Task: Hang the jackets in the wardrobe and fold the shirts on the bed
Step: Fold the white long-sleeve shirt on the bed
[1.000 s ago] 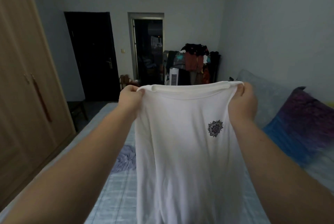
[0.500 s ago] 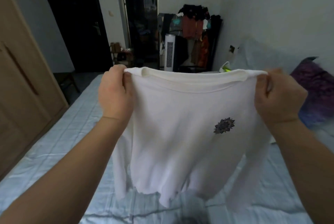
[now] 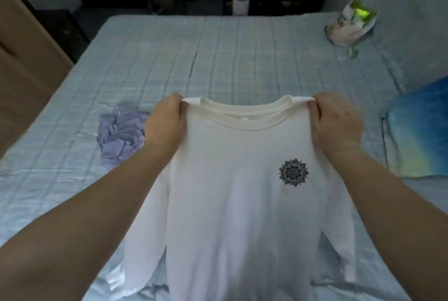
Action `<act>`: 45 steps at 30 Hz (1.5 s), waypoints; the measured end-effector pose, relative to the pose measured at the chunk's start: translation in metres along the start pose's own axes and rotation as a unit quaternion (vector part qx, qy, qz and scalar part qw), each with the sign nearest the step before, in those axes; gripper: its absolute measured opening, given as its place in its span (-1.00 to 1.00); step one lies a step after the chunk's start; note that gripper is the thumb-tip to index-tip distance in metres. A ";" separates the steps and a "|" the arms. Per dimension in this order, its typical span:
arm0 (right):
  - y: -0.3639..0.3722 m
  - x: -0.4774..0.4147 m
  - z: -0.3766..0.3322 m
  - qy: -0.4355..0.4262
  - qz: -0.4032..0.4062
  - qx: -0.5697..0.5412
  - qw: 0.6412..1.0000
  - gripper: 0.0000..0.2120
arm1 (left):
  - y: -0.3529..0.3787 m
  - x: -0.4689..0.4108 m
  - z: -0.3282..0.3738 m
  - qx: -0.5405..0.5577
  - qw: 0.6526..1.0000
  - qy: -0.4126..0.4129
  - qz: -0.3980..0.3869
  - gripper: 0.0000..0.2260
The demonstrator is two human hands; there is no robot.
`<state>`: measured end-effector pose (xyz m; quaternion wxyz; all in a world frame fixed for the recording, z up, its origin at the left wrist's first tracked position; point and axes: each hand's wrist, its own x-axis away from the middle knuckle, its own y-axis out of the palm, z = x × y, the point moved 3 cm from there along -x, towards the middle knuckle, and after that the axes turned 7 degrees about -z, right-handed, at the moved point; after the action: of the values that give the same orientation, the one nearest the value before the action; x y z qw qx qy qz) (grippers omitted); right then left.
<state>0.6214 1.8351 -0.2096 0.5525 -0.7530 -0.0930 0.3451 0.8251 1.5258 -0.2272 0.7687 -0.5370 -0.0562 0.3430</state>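
- The fingers (image 3: 175, 99) of the left hand (image 3: 167, 118) are clamping on one shoulder of the white shirt (image 3: 242, 203), just beside the collar.
- The fingers (image 3: 323, 98) of the right hand (image 3: 335, 120) are gripping the other shoulder the same way.
- The shirt is hanging stretched between both hands above the bed (image 3: 218, 58), its printed front facing the camera and its sleeves drooping at the sides.
- A crumpled lilac garment (image 3: 121, 133) is lying on the sheet just beside the left wrist.
- A blue pillow (image 3: 421, 131) is lying to the right.
- A plastic bag (image 3: 349, 26) is sitting at the far right corner.
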 end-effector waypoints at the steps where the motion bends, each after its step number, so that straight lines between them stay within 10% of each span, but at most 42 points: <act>1: 0.039 -0.008 0.008 0.007 -0.029 0.003 1.000 -0.75 | 0.035 -0.013 -0.012 -0.007 1.000 -0.008 -0.028 -0.81; 9: 0.345 -0.043 0.067 0.021 -0.175 0.049 0.983 -0.77 | 0.315 -0.090 -0.116 -0.067 0.976 -0.058 -0.201 -0.78; 16: 0.494 -0.039 0.088 0.048 -0.178 0.029 0.982 -0.84 | 0.446 -0.100 -0.171 -0.155 0.966 -0.063 -0.198 -0.76; 38: 0.434 -0.005 0.051 -0.011 -0.150 -0.038 0.988 -0.60 | 0.406 -0.080 -0.121 -0.109 0.988 0.013 -0.107 -0.57; 45: 0.470 0.033 0.063 -0.025 -0.343 0.066 0.937 -0.40 | 0.453 -0.026 -0.142 -0.164 0.941 0.022 -0.295 -0.36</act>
<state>0.4937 1.7255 -0.6544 0.6831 -0.6286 -0.3361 0.1590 0.6585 1.4841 -0.6700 0.7378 -0.6222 -0.2506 0.0754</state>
